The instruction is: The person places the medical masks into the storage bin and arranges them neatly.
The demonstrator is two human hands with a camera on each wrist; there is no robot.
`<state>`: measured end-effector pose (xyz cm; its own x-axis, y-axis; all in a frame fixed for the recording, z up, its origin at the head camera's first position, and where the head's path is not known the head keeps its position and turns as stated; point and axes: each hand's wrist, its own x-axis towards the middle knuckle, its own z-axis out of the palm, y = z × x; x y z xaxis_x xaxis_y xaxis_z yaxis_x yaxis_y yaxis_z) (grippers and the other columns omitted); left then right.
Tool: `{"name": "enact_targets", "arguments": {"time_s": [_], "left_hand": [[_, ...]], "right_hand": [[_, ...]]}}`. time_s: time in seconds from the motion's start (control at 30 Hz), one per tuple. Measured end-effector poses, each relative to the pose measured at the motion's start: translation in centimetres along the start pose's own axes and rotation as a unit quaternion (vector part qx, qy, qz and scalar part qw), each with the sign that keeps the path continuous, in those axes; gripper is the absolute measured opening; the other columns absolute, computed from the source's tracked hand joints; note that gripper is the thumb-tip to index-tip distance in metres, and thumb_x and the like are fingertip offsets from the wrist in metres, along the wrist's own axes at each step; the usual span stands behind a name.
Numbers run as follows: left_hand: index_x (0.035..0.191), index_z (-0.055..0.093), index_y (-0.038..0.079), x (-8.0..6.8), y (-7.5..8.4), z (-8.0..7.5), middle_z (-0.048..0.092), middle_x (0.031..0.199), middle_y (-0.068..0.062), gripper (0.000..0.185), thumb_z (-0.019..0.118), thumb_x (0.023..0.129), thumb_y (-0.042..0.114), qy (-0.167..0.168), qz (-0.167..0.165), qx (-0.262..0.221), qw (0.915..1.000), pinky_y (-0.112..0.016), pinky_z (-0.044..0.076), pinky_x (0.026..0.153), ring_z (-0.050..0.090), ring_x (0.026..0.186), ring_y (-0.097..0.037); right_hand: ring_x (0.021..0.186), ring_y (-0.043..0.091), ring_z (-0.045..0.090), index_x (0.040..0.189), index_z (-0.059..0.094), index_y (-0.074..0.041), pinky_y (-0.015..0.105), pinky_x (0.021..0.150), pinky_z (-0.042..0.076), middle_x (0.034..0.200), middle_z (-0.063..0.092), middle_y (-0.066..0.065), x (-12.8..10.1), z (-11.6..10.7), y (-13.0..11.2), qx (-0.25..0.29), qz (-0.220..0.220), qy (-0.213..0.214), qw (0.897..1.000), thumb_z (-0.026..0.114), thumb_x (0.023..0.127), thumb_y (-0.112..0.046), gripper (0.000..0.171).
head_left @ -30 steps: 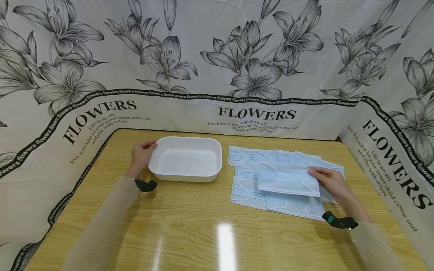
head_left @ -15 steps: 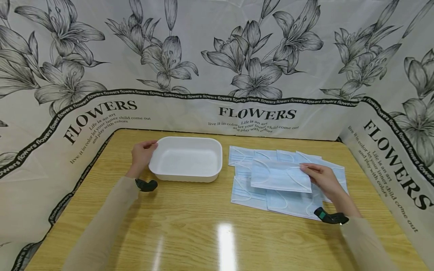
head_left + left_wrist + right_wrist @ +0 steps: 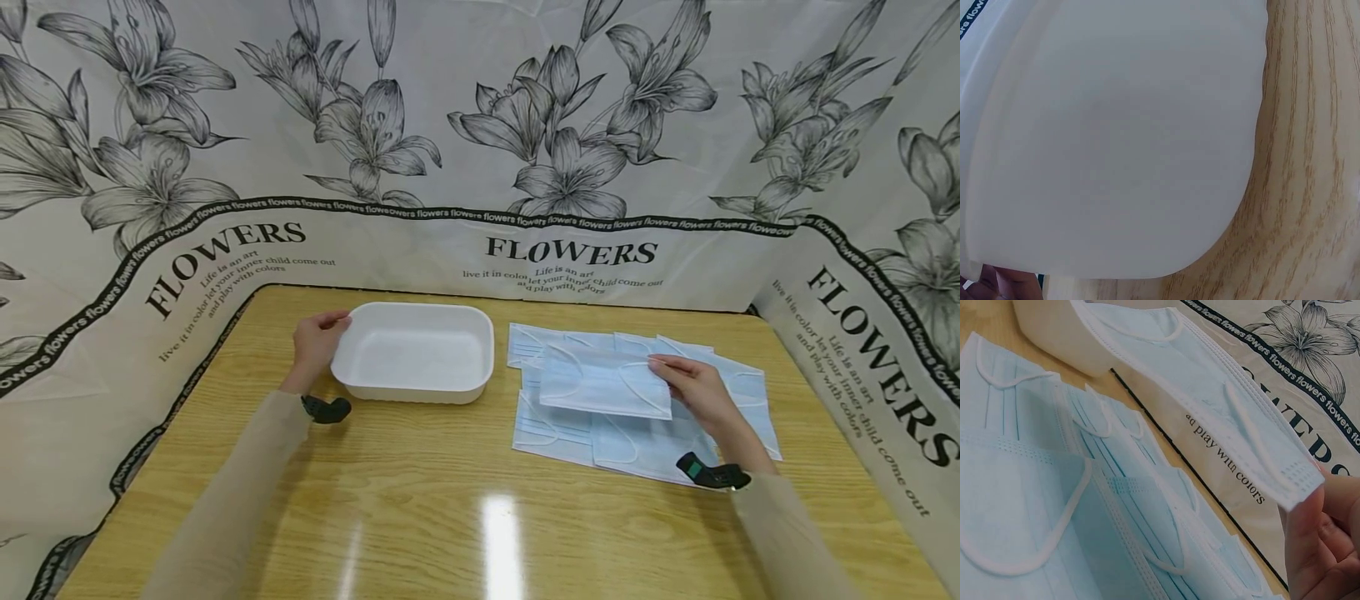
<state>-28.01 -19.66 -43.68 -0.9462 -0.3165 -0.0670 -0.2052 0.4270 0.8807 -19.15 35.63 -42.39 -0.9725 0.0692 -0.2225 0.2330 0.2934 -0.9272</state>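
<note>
Above the pile, a pale blue pleated mask with white ear loops is pinched by the right hand. Left hand grips the tray. Only the right wrist view shows the mask's underside.

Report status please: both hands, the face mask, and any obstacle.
Left hand holds white rectangular plastic tray by its rim. Right hand pinches one light-blue pleated face mask, lifted above the other masks. Nothing between mask and tray.
</note>
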Motion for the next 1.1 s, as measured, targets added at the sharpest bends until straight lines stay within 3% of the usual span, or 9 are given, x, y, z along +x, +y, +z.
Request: {"name": "enact_targets", "arguments": {"time_s": [0.67, 1.1], "left_hand": [[0.123, 0.065, 0.005, -0.1, 0.3, 0.0, 0.064, 0.12, -0.018, 0.034, 0.057, 0.097, 0.026, 0.0, -0.007, -0.011, 0.9999, -0.016, 0.045, 0.067, 0.06, 0.101, -0.024], [0.124, 0.064, 0.006, 0.0, 0.1, 0.0, 0.063, 0.122, -0.016, 0.035, 0.056, 0.097, 0.027, -0.007, -0.013, -0.016, 0.9998, -0.022, 0.048, 0.074, 0.059, 0.105, -0.026]], "right_hand": [[0.076, 0.001, 0.049, 0.1, 0.066, -0.038, 0.017, 0.065, 0.045, 0.092, 0.061, -0.027, 0.8, 2.3, -1.2, 0.002, -0.013, -0.003, 1.0, 0.064, 0.089, -0.043, 0.012], [0.078, 0.003, 0.047, 0.113, 0.065, -0.028, 0.019, 0.068, 0.044, 0.092, 0.061, -0.026, 1.5, 3.8, -2.4, -0.011, -0.014, -0.01, 1.0, 0.064, 0.088, -0.046, 0.031]]}}
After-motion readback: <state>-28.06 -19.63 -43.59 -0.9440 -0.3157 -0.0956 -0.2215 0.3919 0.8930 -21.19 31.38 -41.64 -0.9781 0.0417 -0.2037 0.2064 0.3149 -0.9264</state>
